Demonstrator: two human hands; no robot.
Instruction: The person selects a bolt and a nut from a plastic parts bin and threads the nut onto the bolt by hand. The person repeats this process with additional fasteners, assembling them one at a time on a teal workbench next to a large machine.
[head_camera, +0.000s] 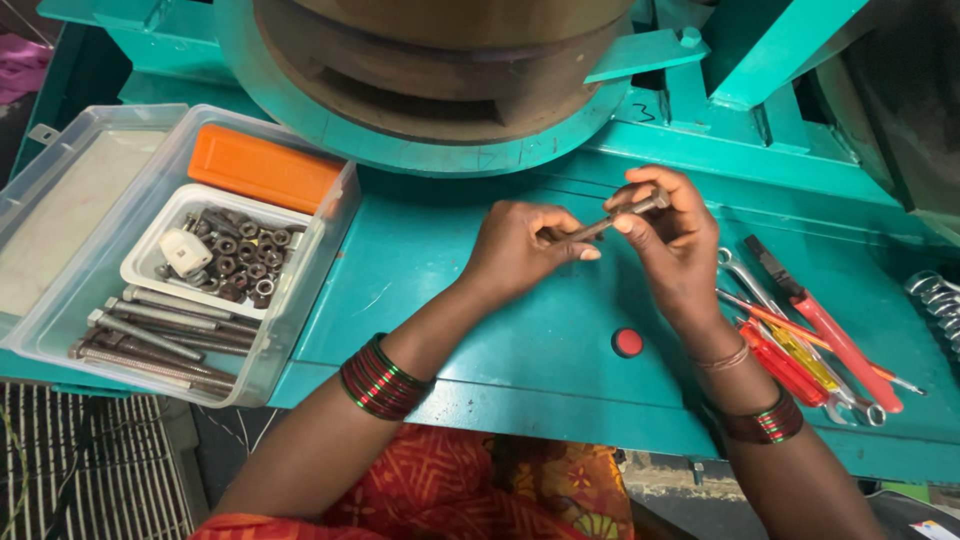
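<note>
Both hands hold one long steel bolt (607, 221) above the teal machine table (470, 300). My left hand (520, 245) pinches the bolt's lower, threaded end. My right hand (668, 240) grips the upper end, where a nut or the bolt head (655, 202) shows between thumb and fingers. The bolt slants up to the right. Red and green bangles circle both wrists.
A clear plastic box (310, 250) at left holds an orange block (262, 167), a white tray of nuts (235, 255) and several long bolts (160, 330). Red-handled pliers, screwdrivers and spanners (800, 340) lie at right. A red button (627, 342) sits on the table. A large round machine base (430, 90) stands behind.
</note>
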